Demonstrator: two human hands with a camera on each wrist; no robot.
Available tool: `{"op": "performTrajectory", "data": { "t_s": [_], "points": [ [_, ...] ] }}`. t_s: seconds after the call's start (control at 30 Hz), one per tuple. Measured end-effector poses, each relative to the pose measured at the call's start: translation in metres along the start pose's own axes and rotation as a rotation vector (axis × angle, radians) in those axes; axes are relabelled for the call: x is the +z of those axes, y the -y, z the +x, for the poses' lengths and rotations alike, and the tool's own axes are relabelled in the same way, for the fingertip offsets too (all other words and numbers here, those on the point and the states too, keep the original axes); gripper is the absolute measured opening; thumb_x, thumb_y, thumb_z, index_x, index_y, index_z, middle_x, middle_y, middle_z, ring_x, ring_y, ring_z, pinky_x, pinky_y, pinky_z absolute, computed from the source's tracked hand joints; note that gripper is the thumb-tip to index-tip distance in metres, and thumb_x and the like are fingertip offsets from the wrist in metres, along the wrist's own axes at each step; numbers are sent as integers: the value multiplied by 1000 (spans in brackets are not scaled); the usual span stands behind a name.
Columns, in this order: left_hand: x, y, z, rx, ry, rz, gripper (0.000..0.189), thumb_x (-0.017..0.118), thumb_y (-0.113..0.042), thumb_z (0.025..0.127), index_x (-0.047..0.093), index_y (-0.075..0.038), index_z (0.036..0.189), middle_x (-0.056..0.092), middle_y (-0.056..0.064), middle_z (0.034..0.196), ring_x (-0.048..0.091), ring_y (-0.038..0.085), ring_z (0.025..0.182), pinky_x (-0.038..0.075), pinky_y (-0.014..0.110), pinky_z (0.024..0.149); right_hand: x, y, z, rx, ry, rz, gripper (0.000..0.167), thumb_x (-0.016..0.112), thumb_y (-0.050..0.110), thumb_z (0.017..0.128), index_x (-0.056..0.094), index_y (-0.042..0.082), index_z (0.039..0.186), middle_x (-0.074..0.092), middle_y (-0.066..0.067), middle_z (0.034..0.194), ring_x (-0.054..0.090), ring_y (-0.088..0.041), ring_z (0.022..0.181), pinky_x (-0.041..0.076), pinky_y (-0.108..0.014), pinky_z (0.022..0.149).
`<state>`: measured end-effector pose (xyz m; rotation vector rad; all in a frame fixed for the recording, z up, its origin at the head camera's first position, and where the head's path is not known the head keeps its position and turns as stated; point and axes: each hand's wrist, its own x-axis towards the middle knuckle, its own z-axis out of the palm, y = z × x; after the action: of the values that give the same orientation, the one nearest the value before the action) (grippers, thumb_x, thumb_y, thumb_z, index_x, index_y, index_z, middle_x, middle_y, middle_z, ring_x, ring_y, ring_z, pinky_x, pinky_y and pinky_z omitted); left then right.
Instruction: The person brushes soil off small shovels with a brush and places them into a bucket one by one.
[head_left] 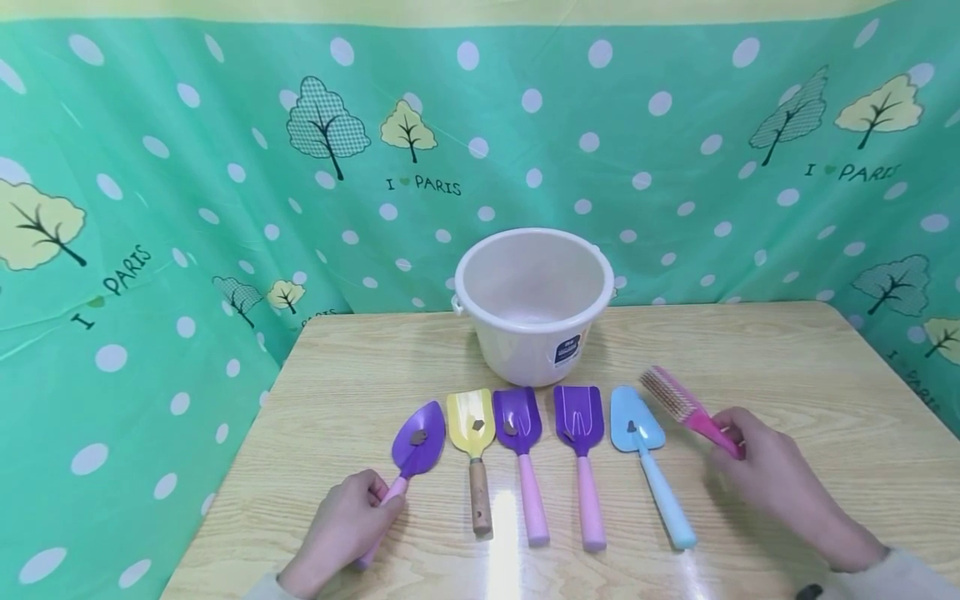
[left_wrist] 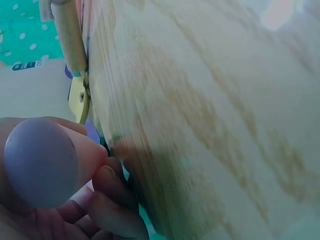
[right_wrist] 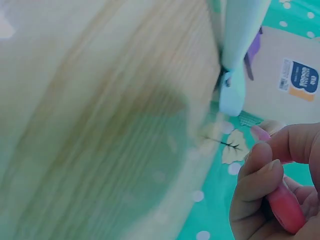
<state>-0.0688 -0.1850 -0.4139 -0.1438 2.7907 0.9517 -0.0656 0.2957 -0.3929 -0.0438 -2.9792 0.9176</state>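
Observation:
My left hand [head_left: 347, 515] grips the pink handle of a purple pointed trowel [head_left: 431, 432] at the left end of a row of small garden shovels. In the left wrist view the rounded handle end [left_wrist: 42, 162] points at the camera, fingers curled round it. My right hand [head_left: 780, 479] holds a pink brush [head_left: 693, 415] by its handle, bristles toward the upper left, right of the light blue trowel [head_left: 633, 408]. The right wrist view shows the brush's handle end [right_wrist: 287, 212] poking out of the curled fingers; its bristle end is hidden there.
Between the trowels lie a yellow shovel [head_left: 467, 408] with a wooden handle and two purple shovels, one left [head_left: 517, 404] and one right [head_left: 579, 408], with pink handles. Small brown bits show on the blades. Behind stands a white bucket [head_left: 498, 337] by a green curtain [head_left: 525, 200].

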Motion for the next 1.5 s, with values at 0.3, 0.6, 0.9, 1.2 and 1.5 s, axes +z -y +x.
{"op": "performTrajectory", "data": {
  "t_s": [0.3,0.6,0.9,1.2,1.5],
  "points": [
    [-1,0,-1,-20,-1,-36,18,67,-25,80,58,-10,81,55,0,66,49,14,45,40,28,40,-1,22,0,-106,-76,26,30,61,-1,84,54,3,113,57,-5,77,41,-9,51,35,-24,41],
    [-6,-3,0,-24,-38,-58,18,68,-27,82,60,-10,82,56,0,68,49,14,50,40,28,44,10,46,0,-218,-108,60,31,63,-5,80,57,7,108,56,2,72,39,-4,50,35,-22,40],
    [-9,-2,4,-25,-48,-83,19,70,-23,80,62,-7,86,56,1,70,50,15,52,42,28,42,20,74,1,-224,-66,100,30,62,-4,80,58,10,107,53,4,71,39,-5,48,34,-22,40],
    [-21,-8,9,-9,-37,-77,18,70,-25,81,64,-8,87,56,1,70,49,15,58,42,28,50,34,103,8,-297,-50,140,32,65,-4,79,60,14,105,51,8,69,40,-4,51,36,-21,41],
    [-27,-14,11,-11,-41,-75,18,70,-23,82,64,-7,89,57,2,73,50,16,59,42,29,50,50,126,11,-329,-19,194,28,66,-3,78,62,17,98,57,8,76,41,-5,52,37,-22,41]
  ]
}}
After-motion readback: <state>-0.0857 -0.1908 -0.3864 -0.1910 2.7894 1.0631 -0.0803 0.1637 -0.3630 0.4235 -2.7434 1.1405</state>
